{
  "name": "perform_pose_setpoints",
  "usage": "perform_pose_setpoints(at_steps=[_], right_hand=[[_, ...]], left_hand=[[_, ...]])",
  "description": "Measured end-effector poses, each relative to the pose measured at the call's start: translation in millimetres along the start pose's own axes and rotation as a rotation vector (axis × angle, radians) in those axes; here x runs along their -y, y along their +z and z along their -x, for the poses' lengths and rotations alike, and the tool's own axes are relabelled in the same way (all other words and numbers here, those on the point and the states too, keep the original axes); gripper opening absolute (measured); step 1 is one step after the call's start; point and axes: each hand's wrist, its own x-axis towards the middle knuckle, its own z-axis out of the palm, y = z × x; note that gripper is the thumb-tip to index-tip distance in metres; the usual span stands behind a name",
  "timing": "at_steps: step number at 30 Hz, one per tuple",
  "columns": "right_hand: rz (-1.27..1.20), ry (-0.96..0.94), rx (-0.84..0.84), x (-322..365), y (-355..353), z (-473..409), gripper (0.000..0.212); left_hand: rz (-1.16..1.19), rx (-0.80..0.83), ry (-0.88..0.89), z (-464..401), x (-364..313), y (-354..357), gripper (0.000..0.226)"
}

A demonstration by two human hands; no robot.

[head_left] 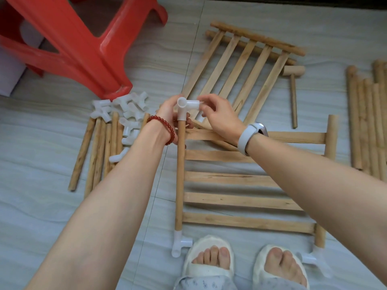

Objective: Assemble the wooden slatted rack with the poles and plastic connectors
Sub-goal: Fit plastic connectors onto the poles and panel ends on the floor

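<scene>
Item: wooden slatted rack, in assembly on the tiled floor (52, 206).

Progress: early, as judged. One slatted panel (247, 178) is lying in front of the person's slippered feet, its left rail pole (180, 174) already carrying a white connector at the near end (180, 243); the right rail is wearing another (316, 257). A third connector (185, 107) is sitting on the far end of the left rail; whether it is fully seated cannot be told. The right rail's far end (333, 122) is showing bare wood.

Outstanding: a second slatted panel (240, 70) is lying beyond, apparently unfitted; a heap of spare connectors (123, 114) and short poles (100, 151) are waiting at left, longer poles (368, 122) at right, and a wooden mallet (293, 88) is lying unused.

Hands: the left hand (168, 110) is curling round the rail just beneath the far connector; the right hand (217, 117) is pinching that connector's side socket with fingertips. Both are meeting at the panel's far left corner.

Also present: a red plastic stool (83, 42).
</scene>
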Motion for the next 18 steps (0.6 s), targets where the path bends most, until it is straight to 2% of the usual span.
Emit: perform_pose_setpoints(at_steps=[2,4,6,7,9,13,15,16,18], right_hand=[[0.097,-0.013,0.005,-11.5,-3.4,12.2,0.034],[0.421,-0.088,0.06,-22.1,-10.9,21.3,0.03],[0.804,-0.146,0.195,-29.4,-19.5,27.6,0.03],[0.897,-0.157,0.256,-31.9,-22.4,29.0,0.033],[0.904,-0.148,0.3,-32.6,-26.1,30.2,0.034],[0.874,-0.168,0.243,-34.5,-22.9,31.0,0.033],[0.869,-0.166,0.205,-39.7,-19.8,31.6,0.034],[0.861,-0.168,0.192,-43.0,-18.2,31.9,0.034],[0.849,-0.185,0.173,-49.7,-15.3,30.3,0.034]], left_hand=[[-0.004,-0.014,-0.012,-3.5,-2.5,0.4,0.04],[-0.005,-0.016,-0.018,-5.0,-5.7,2.5,0.034],[-0.003,-0.046,-0.024,-5.9,-3.9,4.5,0.029],[-0.005,-0.061,-0.024,-6.3,-3.0,5.0,0.027],[0.018,-0.087,-0.024,-5.4,-2.9,7.5,0.025],[0.09,-0.115,0.003,-11.1,3.4,4.6,0.026],[0.127,-0.16,0.084,-18.1,15.2,-6.0,0.026],[0.133,-0.227,0.157,-22.0,22.6,-12.7,0.021],[0.026,-0.477,0.351,-32.0,36.4,-29.7,0.008]])
